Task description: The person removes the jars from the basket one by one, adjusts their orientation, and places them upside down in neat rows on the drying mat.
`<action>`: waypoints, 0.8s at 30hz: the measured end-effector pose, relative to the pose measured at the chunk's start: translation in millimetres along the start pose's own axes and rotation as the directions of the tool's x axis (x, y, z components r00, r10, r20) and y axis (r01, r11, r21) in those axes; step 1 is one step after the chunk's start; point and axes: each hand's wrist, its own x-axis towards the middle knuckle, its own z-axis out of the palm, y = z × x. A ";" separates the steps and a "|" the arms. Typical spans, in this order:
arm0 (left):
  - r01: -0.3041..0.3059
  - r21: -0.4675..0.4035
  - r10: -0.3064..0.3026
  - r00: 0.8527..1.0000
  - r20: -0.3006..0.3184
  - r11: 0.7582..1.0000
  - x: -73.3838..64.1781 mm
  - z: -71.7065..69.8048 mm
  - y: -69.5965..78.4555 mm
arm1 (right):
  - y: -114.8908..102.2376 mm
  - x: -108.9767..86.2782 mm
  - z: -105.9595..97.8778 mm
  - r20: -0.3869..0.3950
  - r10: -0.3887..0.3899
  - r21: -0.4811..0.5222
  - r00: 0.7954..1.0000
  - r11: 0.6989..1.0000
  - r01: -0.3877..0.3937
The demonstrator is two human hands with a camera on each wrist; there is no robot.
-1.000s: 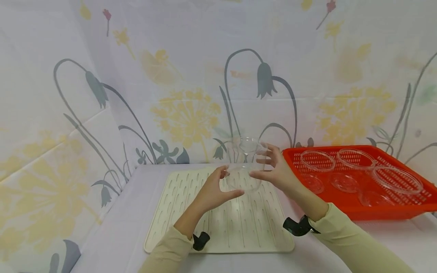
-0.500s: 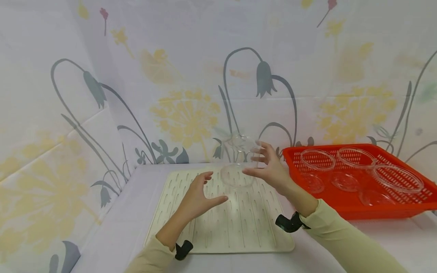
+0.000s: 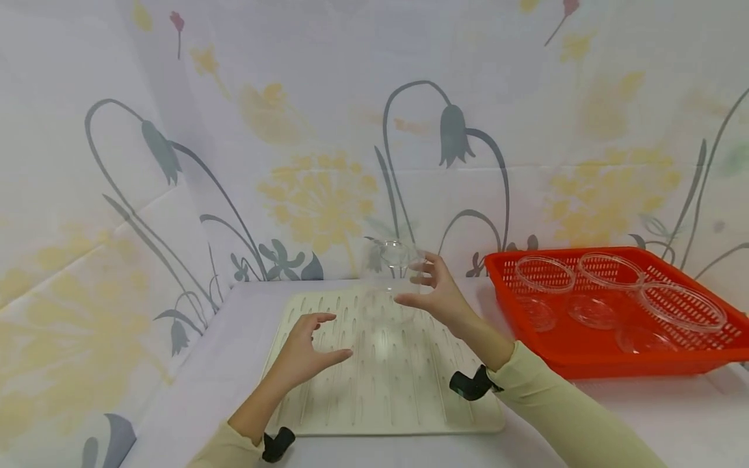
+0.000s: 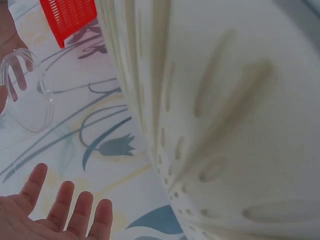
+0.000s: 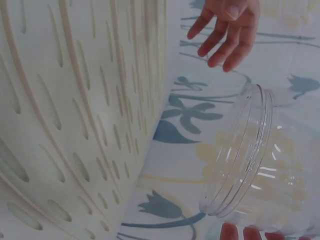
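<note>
A clear round plastic jar (image 3: pixel 391 281) hangs over the back part of a cream ribbed mat (image 3: pixel 386 390), its wide threaded mouth facing down. My right hand (image 3: pixel 439 292) grips the jar from the right side, fingers behind and thumb in front. The right wrist view shows the jar's rim (image 5: pixel 245 150) at close range, and fingertips (image 5: pixel 252 233) along its side. To the left, my left hand (image 3: pixel 307 351) is held above the mat with spread, gently bent fingers and nothing in it. In the left wrist view its fingers (image 4: pixel 60 205) stand apart from the jar.
A red plastic basket (image 3: pixel 585 365) stands to the right with several clear round containers (image 3: pixel 681 305) in it. The white tablecloth (image 3: pixel 193 403) runs around the mat. A flower-printed cloth (image 3: pixel 328 78) rises behind the table.
My left hand has let go of the jar and drawn away left and toward me. My right hand has carried the jar to the left, above the mat.
</note>
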 end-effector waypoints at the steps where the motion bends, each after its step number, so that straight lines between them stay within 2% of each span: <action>1: 0.009 0.001 -0.009 1.000 0.006 1.000 -2.0 -2.5 -4.0 | 0.8 1.1 1.8 -0.001 0.004 0.001 1.000 1.000 -0.004; 11: 0.082 0.032 -0.082 0.997 0.004 0.996 -9.3 -27.5 -32.8 | 3.3 9.2 11.8 -0.013 0.028 -0.014 1.000 0.999 -0.028; 16: 0.147 0.066 -0.149 0.989 0.021 0.987 -11.2 -36.1 -43.6 | 2.3 14.1 14.5 -0.017 0.019 -0.027 1.000 0.999 -0.019; 24: 0.214 0.088 -0.219 0.974 0.053 0.973 -14.0 -52.6 -62.3 | 8.2 23.2 23.9 -0.025 0.048 -0.047 0.999 0.998 -0.049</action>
